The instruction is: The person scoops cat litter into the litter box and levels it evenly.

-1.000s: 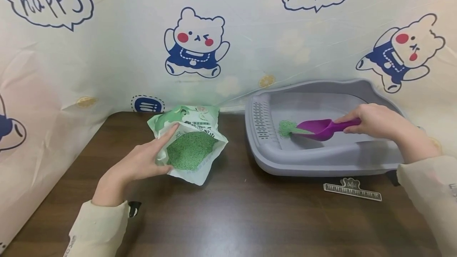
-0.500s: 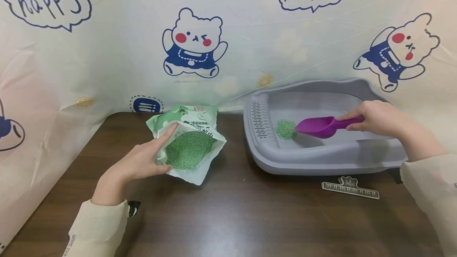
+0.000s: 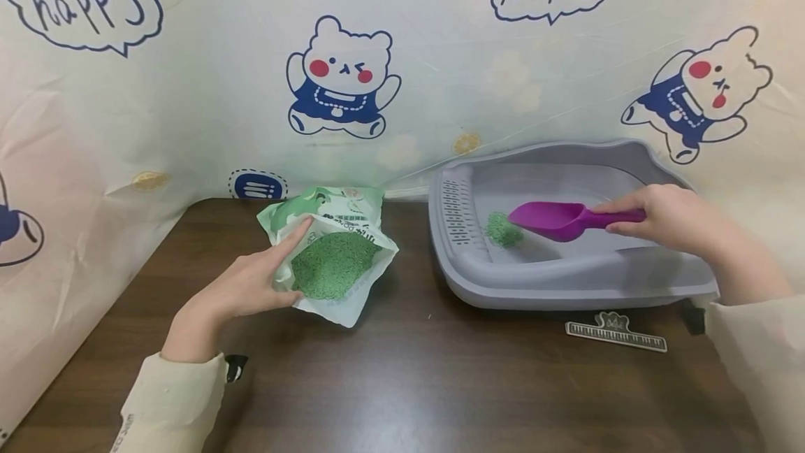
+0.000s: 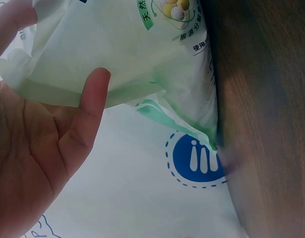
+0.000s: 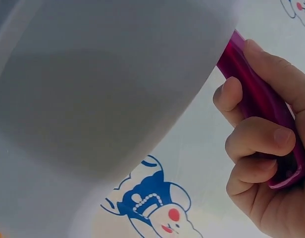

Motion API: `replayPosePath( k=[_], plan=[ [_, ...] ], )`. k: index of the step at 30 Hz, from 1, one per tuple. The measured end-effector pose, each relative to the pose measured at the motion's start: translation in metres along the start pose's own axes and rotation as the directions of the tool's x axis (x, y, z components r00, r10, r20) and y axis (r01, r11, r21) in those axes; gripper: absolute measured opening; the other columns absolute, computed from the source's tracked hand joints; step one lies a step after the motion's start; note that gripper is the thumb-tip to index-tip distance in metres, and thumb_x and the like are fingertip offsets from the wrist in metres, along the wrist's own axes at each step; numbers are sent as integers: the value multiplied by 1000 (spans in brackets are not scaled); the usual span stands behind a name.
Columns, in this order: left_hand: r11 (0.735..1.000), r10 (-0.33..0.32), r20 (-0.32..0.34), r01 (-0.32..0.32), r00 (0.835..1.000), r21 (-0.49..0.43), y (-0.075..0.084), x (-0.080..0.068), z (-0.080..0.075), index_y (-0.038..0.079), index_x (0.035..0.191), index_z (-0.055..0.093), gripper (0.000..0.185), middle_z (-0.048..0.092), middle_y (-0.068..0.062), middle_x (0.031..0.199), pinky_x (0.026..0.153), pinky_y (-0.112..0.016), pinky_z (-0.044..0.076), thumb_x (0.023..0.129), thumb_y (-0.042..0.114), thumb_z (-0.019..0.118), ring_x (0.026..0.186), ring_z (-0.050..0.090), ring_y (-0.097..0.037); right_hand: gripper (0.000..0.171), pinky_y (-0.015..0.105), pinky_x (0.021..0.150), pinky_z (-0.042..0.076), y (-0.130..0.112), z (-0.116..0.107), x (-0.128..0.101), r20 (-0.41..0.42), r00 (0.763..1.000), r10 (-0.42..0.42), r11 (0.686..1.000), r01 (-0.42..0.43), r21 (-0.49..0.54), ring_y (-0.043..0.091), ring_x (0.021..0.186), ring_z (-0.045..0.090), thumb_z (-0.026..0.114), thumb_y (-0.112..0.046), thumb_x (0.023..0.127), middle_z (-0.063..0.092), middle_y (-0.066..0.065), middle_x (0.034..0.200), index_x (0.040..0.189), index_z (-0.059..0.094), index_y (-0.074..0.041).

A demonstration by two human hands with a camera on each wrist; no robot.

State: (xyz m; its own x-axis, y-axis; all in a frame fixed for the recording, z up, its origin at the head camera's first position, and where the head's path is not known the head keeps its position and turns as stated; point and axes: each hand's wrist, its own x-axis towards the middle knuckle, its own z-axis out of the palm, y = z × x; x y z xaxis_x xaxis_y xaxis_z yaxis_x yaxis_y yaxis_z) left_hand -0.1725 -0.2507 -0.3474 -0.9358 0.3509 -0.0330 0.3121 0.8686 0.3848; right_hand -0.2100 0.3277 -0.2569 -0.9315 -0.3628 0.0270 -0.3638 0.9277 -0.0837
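- The table [image 3: 402,383] is dark wood, and a printed sheet [image 3: 440,89] with cartoon bears hangs close behind it as a back wall.
- The grey tray [image 3: 566,292] sits at the right rear of the table with its back rim against the sheet; its front wall stands near a small ruler-like clip [image 3: 616,333] lying on the wood.
- The wide front half of the table, between the two sleeves, is bare wood.
- The bag [image 3: 339,257] lies at the left rear, its mouth gaping and green pellets showing inside; it is set apart from the tray by a strip of table.
- The left hand [image 3: 248,285] holds the near edge of the bag's mouth, fingers fairly straight along the top and thumb beneath; the left wrist view shows the thumb [image 4: 90,106] pressed on the bag's plastic.
- The right hand [image 3: 673,219] is curled round the handle of the purple scoop [image 3: 553,219], its fingers [image 5: 256,139] wrapped about it.
- The scoop hangs level over the tray's floor, its bowl pointing left.
- A small heap of green pellets [image 3: 502,228] lies on the tray floor just beside the scoop's tip, near the slotted left wall.
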Motion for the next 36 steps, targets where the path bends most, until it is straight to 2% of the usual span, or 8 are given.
replayPosePath(
  k=[6,11,16,21,25,31,36],
  plan=[
    [1000,-1,3,1,1000,3,0,0,0,43,158,0,114,53,-20,145,78,-43,48,79,30,80,84,58,-21,41,26,51,29,-8,4,-14,-117,993,-21,1000,19,-19,6,50,35,80,-26,83,49,-9,58,123,73,-22],
    [1000,-1,3,1,1000,7,1,0,0,43,158,-1,114,56,-20,141,77,-44,48,78,30,80,83,58,-21,41,26,51,29,-21,5,-23,-192,981,3,1000,-1,7,7,49,35,80,-30,83,46,-10,54,124,72,-24],
    [1000,-4,3,4,1000,4,1,0,0,43,158,-1,114,57,-19,139,77,-43,48,79,30,79,84,58,-21,42,28,53,30,-35,8,-27,-231,972,38,999,-32,27,10,56,39,80,-33,83,53,-11,57,124,72,-27],
    [1000,-1,5,1,1000,-1,1,0,1,43,158,-1,114,59,-17,137,74,-40,46,79,30,79,80,56,-19,42,26,52,31,-48,14,-30,-299,954,26,999,-12,50,7,58,41,82,-31,81,61,-11,63,122,73,-30],
    [1000,-2,4,2,1000,-1,0,0,2,43,158,-1,114,59,-17,137,74,-39,45,79,29,79,79,56,-19,42,25,51,32,-58,19,-31,-346,938,-12,996,40,74,3,56,40,83,-28,80,64,-12,66,121,73,-31],
    [1000,-1,-9,1,1000,10,0,0,2,42,159,0,114,60,-21,135,78,-44,48,78,30,80,85,59,-21,44,23,51,33,-72,26,-31,-406,910,-85,988,129,83,0,55,40,85,-23,76,69,-9,71,118,75,-30],
    [1000,-1,-5,1,1000,9,0,0,2,42,159,0,114,62,-20,131,76,-42,47,78,31,80,81,57,-20,43,22,51,35,-86,31,-31,-421,899,-124,978,183,103,0,58,46,85,-21,76,77,-3,85,117,76,-30]
  ],
)
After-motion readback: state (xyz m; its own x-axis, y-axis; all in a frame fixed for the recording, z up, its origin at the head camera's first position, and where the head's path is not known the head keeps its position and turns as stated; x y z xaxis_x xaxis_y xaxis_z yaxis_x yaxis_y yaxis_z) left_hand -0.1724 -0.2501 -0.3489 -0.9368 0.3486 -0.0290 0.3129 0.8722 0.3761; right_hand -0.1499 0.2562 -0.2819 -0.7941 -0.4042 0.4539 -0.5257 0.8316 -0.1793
